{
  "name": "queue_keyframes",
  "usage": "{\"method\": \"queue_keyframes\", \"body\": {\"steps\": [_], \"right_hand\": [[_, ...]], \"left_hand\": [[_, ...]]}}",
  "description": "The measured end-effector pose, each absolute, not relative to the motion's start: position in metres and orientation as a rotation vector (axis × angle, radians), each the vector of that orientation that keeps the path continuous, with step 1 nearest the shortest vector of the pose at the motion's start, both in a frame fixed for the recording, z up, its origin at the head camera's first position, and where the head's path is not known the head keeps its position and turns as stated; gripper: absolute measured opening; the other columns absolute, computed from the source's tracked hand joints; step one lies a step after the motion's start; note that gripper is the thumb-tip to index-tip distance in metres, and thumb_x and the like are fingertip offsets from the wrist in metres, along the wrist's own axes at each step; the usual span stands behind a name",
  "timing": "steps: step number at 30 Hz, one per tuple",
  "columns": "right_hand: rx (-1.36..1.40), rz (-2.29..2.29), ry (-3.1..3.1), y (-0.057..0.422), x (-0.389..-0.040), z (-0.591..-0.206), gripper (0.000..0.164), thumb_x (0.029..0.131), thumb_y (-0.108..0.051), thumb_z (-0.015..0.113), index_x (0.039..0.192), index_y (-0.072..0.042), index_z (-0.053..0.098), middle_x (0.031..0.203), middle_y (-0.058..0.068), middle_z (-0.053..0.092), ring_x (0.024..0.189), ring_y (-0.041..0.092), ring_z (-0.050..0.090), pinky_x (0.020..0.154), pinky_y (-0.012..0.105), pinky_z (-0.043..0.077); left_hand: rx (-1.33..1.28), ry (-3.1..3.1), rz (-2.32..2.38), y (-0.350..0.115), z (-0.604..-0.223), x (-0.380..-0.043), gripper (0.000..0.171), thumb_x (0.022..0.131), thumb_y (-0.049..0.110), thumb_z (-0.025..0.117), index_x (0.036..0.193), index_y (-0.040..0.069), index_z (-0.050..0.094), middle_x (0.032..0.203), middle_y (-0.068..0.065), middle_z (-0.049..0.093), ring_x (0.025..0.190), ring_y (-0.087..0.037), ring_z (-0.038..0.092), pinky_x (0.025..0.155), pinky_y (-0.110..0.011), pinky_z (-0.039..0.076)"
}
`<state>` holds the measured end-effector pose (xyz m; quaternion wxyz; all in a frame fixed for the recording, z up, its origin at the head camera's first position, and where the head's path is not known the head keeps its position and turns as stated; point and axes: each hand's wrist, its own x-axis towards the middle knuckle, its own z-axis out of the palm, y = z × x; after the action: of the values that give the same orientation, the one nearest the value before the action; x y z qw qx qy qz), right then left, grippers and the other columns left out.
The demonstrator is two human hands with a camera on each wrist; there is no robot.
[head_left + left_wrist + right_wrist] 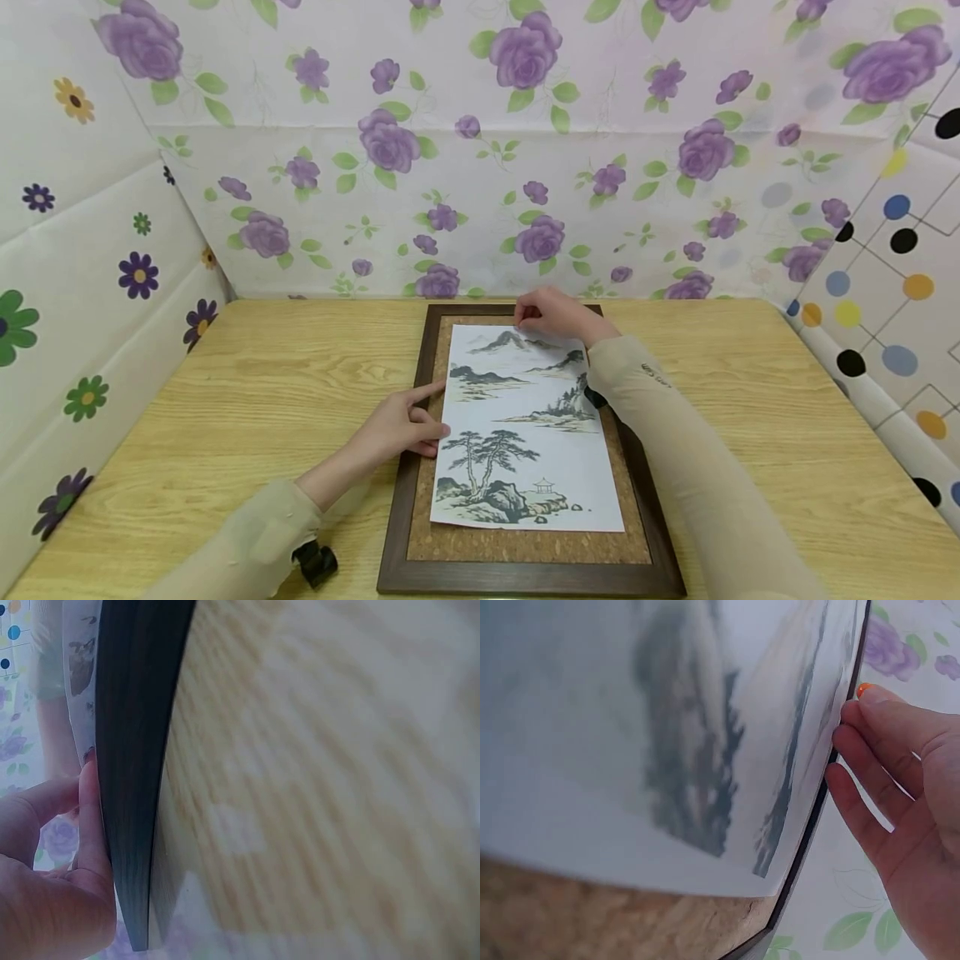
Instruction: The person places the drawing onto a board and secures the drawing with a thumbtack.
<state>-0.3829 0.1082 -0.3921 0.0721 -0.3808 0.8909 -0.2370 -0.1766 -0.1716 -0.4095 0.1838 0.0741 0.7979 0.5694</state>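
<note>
A white sheet printed with an ink landscape (517,458) lies on a cork board (525,546) with a dark brown wooden frame (525,577). My left hand (401,425) rests at the board's left side; index finger and thumb touch the sheet's left edge. Near the top edge of the sheet, my right hand (555,312) pinches a small orange push pin (863,688) between thumb and index finger. The pin's point is hidden, so I cannot tell whether it has entered the cork. The left wrist view shows the frame's side (135,750) beside the left hand (67,885).
The board lies on a light wooden table (300,358), with bare wood to both sides. Behind stands a white sheet with purple flowers (525,54). Patterned sheets also close off the left and right sides.
</note>
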Motion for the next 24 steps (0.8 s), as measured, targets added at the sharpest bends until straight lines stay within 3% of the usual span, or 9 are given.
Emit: {"method": "queue_keyframes", "body": {"steps": [24], "right_hand": [[-1.087,-0.71,2.633,0.1089,-0.3821,-0.3937,0.007,0.096,-0.012,0.064,0.093,-0.008,0.07,0.09,0.006,0.071,0.078,0.016,0.061,0.075,0.03,0.051]], "left_hand": [[0.191,2.246,1.584,-0.1724,-0.4106,-0.1786,0.076,0.091,0.012,0.07,0.156,0.012,0.03,0.085,-0.011,0.073,0.07,-0.016,0.071,0.071,-0.034,0.064]]}}
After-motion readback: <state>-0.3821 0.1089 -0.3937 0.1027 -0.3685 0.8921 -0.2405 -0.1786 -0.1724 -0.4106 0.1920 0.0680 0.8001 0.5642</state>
